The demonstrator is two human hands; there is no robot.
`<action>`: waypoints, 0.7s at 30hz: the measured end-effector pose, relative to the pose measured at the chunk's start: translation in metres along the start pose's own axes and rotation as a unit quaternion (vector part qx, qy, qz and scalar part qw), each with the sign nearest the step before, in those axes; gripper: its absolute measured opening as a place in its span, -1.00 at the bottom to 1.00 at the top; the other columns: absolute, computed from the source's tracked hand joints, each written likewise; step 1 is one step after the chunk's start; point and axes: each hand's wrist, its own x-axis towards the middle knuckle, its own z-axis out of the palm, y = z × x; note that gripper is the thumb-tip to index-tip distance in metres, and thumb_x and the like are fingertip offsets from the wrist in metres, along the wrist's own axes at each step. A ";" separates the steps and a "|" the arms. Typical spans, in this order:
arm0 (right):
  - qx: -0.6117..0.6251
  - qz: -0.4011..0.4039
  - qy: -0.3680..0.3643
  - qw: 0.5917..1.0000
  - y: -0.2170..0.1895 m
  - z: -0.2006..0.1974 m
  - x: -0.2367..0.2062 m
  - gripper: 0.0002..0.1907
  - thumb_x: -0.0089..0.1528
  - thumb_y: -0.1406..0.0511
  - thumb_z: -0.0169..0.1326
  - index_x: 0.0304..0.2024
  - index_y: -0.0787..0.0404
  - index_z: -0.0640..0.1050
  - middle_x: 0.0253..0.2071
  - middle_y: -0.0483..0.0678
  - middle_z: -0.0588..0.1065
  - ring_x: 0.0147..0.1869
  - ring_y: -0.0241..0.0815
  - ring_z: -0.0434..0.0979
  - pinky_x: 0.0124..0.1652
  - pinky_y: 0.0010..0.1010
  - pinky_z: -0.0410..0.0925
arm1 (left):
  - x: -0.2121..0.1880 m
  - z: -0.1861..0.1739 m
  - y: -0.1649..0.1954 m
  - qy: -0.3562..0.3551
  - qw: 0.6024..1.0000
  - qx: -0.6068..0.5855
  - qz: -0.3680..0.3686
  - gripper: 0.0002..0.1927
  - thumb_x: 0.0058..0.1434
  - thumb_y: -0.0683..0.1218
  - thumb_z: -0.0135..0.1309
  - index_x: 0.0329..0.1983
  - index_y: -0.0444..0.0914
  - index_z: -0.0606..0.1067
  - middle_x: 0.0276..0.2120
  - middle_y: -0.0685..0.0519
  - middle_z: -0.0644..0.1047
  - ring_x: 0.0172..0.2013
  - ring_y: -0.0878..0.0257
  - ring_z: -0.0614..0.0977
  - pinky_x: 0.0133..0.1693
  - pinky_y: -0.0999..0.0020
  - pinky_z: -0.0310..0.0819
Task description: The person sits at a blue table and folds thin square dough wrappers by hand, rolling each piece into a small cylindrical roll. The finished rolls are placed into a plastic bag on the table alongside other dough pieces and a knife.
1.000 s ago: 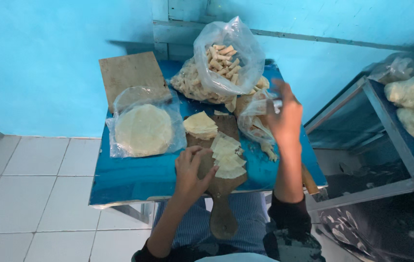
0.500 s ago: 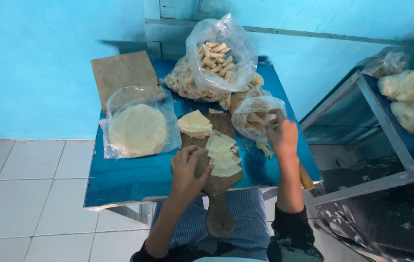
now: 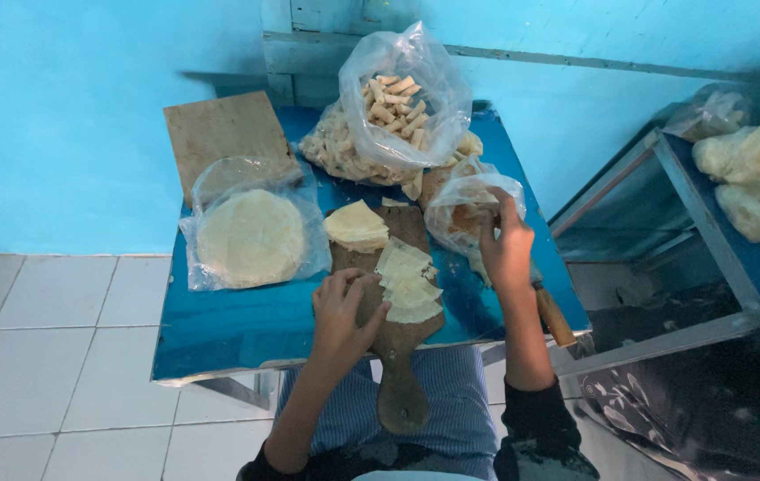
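The left hand [image 3: 344, 307] rests on the wooden paddle board [image 3: 398, 356], fingers loosely spread, thumb tip touching the row of cut wrapper pieces [image 3: 409, 285] at its 3 o'clock. The board's handle hangs off the blue table [image 3: 237, 325] toward 6 o'clock, over the lap. The right hand [image 3: 504, 245] reaches into a small clear bag [image 3: 469, 200] at the board's 2 o'clock; its fingertips are hidden by plastic, so I cannot tell whether they grip anything. A folded wrapper stack [image 3: 357, 225] sits at the board's 11 o'clock. The round wrappers in plastic [image 3: 251, 236] lie at 9 o'clock. A bag of rolled sticks [image 3: 402, 102] stands at 12 o'clock, partly hiding a heap behind.
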 end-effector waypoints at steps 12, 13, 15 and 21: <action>0.251 0.164 0.059 0.952 0.054 0.001 -0.013 -0.70 0.35 0.58 -0.05 0.14 0.43 0.41 -0.15 0.13 0.62 -0.19 -0.15 0.71 -0.18 -0.39 0.58 | -0.003 0.004 0.001 0.024 0.999 0.046 0.002 -0.58 0.16 0.01 0.26 0.08 -0.17 0.53 -0.01 -0.04 0.47 0.09 -0.01 0.46 0.06 0.01 0.19; 0.276 0.178 0.062 0.942 0.057 -0.003 -0.014 -0.69 0.34 0.58 -0.06 0.15 0.43 0.40 -0.15 0.13 0.61 -0.19 -0.16 0.70 -0.18 -0.39 0.57 | -0.005 0.004 0.002 0.019 0.998 0.058 -0.010 -0.58 0.15 0.03 0.26 0.05 -0.18 0.53 -0.02 -0.04 0.47 0.08 -0.02 0.45 0.04 0.00 0.19; 0.304 0.195 0.080 0.929 0.060 -0.010 -0.016 -0.68 0.34 0.58 -0.05 0.16 0.42 0.41 -0.15 0.13 0.61 -0.21 -0.18 0.68 -0.18 -0.40 0.56 | -0.008 0.004 0.006 0.009 0.996 0.083 -0.032 -0.59 0.14 0.05 0.28 0.00 -0.20 0.52 -0.03 -0.06 0.47 0.05 -0.04 0.45 0.01 -0.02 0.19; 0.371 0.244 0.100 0.890 0.040 -0.033 -0.042 -0.71 0.40 0.53 -0.02 0.18 0.40 0.44 -0.16 0.13 0.61 -0.26 -0.24 0.61 -0.19 -0.41 0.51 | -0.016 0.006 0.020 -0.027 0.991 0.127 -0.036 -0.63 0.05 0.05 0.28 -0.15 -0.22 0.52 -0.14 -0.07 0.45 -0.04 -0.05 0.44 -0.10 -0.03 0.17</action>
